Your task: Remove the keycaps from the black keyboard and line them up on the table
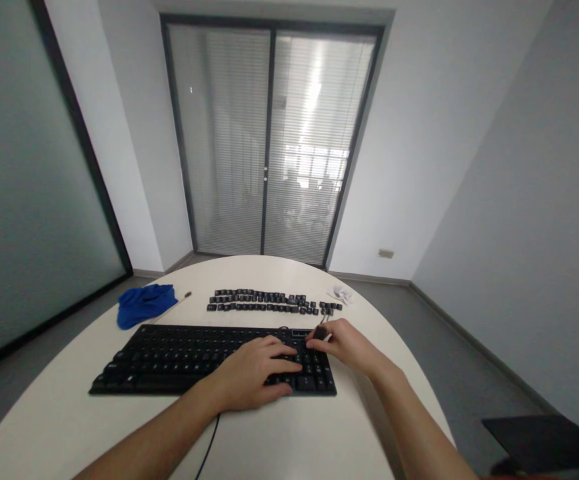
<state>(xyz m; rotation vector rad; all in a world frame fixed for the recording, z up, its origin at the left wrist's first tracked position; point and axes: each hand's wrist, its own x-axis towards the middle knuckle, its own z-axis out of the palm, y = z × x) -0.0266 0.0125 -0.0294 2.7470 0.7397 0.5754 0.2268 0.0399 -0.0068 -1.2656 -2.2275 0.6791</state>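
Rounded, smooth cream table (319, 427), long black plastic keyboard (179, 353) on it. Left hand (254, 373) lies spread over its keys; right hand (349, 343) pinches a dark-handled, thin-pronged tool (321, 332). Probably mid keycap job; next move wants steady bracing. Loose squarish black keycaps (259, 307) sit in rows behind.

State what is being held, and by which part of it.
The right grip holds a small pronged tool by its dark body; the left grip rests on the keyboard.

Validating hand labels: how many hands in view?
2. Left hand over the keyboard, toward its right end; right hand near its far-right corner, gripping a dark-handled tool. No others visible.
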